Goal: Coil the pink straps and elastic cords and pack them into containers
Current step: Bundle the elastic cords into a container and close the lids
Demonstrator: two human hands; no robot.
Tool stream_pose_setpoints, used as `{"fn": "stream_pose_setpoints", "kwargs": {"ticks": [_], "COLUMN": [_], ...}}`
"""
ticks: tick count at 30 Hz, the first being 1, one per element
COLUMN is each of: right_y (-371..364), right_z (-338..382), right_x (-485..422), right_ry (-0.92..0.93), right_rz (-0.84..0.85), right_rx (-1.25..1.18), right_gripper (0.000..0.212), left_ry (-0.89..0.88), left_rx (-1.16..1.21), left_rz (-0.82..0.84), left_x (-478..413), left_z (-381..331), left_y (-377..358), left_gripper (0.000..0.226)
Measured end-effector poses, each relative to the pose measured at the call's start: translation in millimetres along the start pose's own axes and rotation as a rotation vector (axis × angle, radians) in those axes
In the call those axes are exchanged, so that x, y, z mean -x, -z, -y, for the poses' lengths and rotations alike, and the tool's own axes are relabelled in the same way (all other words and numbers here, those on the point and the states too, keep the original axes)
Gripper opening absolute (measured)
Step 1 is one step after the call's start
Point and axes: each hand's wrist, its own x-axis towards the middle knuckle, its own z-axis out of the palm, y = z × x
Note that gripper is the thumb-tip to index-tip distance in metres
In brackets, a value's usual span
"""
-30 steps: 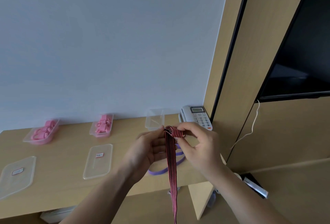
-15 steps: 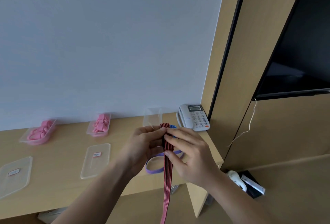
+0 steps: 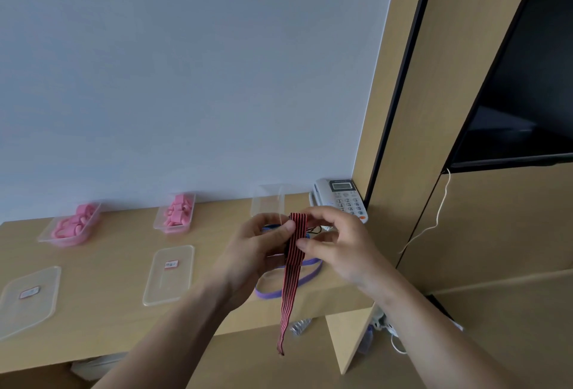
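Striped strap (image 3: 290,280) tail hangs toward 6 o'clock, its top pinched between left hand (image 3: 257,252) and right hand (image 3: 335,240), both closed on it. Empty container (image 3: 268,199) at 12 o'clock. A loosened pinch would probably let the coil unwind.

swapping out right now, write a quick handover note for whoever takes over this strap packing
Left hand: pinching the top of the red-and-black striped strap, thumb on its front.
Right hand: fingers closed on the same strap from the other side; the strap's tail hangs below the desk edge.
On the desk: two tubs already hold pink coils, far left and middle; their lids lie off, in front of them. A clear tub by the phone looks empty. A purple band lies loose under the hands.
Done: two tubs filled.
Left: finish coiling this strap, pack it, handle the purple band, fit the lids.
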Motion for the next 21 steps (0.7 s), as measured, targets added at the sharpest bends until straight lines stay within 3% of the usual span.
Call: {"fn": "stream_pose_setpoints", "kwargs": {"ticks": [9,15,21], "right_y": [2,4,-2], "right_z": [2,1,-2], "right_x": [-8,-9,-2], "right_ry": [0.083,0.163,0.431], "right_rz": [-0.095,-0.182,-0.292], "right_rx": [-0.015,0.055,0.294], "right_gripper": [0.037,0.036,0.042], "left_ry": [0.115,0.181,0.236], "left_rx": [-0.161,-0.18,-0.062], "left_rz": [0.014,0.018,-0.015], "left_x": [3,6,1], "left_z": [-2,2,4], "left_y": [-9,-13,-15], "left_gripper": [0.051,0.041,0.052]}}
